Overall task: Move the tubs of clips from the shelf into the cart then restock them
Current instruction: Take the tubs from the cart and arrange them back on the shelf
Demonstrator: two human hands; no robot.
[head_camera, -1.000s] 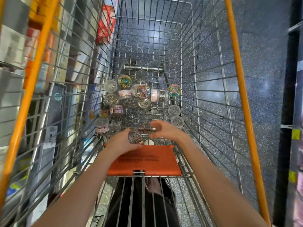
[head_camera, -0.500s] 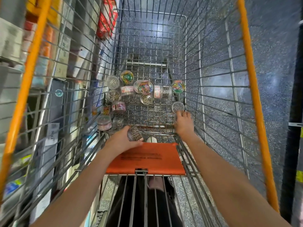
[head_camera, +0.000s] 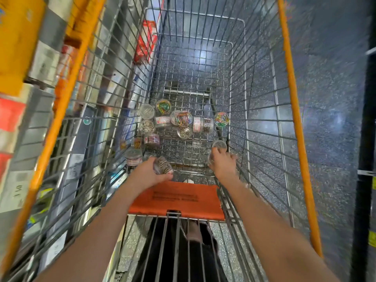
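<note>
I look down into a wire shopping cart [head_camera: 256, 102] with orange rails. Several clear round tubs of clips lie on its floor, some with coloured clips [head_camera: 181, 118] and some with silver ones [head_camera: 147, 126]. My left hand [head_camera: 145, 175] grips a tub of metallic clips [head_camera: 162, 167] low over the near end of the basket. My right hand [head_camera: 223, 165] reaches down at the cart's right side, its fingers curled onto a clear tub [head_camera: 210, 158] that it mostly hides. Another clear tub [head_camera: 219, 145] sits just beyond its fingertips.
An orange seat flap [head_camera: 177, 200] lies under my wrists at the near end. Store shelves [head_camera: 22, 64] with boxed goods run close along the cart's left side. Speckled dark floor [head_camera: 329, 88] lies to the right, with a dark upright post [head_camera: 366, 139] at the far right.
My right hand moved from the middle to the cart's right side and closed on a tub there. My left hand kept holding its tub in about the same place.
</note>
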